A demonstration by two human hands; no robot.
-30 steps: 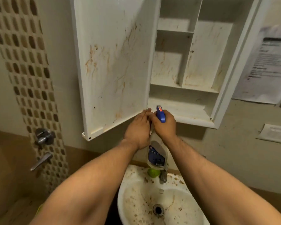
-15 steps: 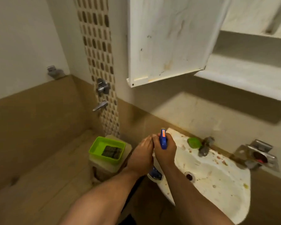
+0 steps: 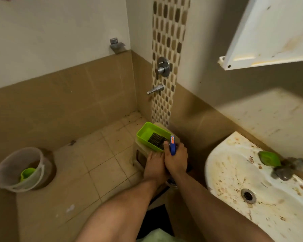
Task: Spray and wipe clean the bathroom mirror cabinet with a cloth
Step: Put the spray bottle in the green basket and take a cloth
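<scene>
The right hand [image 3: 176, 158] has its fingers [image 3: 166, 145] wrapped round the neck of the spray bottle [image 3: 172, 148]. Only the bottle's blue head shows above the fist; the body is hidden under the hands. An orange strip with small marks runs up the head, too small to read. The left hand [image 3: 154, 165] lies pressed against the right hand's left side, fingers pointing forward. Whether they hold the bottle cannot be told. Just ahead of the fingers, almost touching them, a green tray [image 3: 145, 132] sits on a pale stool [image 3: 140, 155]. A dark ribbed piece [image 3: 157, 141] lies in the tray; what it is cannot be told. Far to the left of the fingers a clear bucket [image 3: 10, 172] stands on the floor [image 3: 98, 165] with a green mug [image 3: 27, 173] inside. To the right is a white sink [image 3: 234, 172], spotted brown, with a green lump [image 3: 269, 158] beside its tap [image 3: 287, 169]. High up and to the right hangs the open cabinet door [image 3: 269, 32], white with faint yellowish stains. Ahead and above the fingers, a valve [image 3: 163, 67] and spout [image 3: 155, 89] sit on a strip of pebble tiles [image 3: 166, 23].
</scene>
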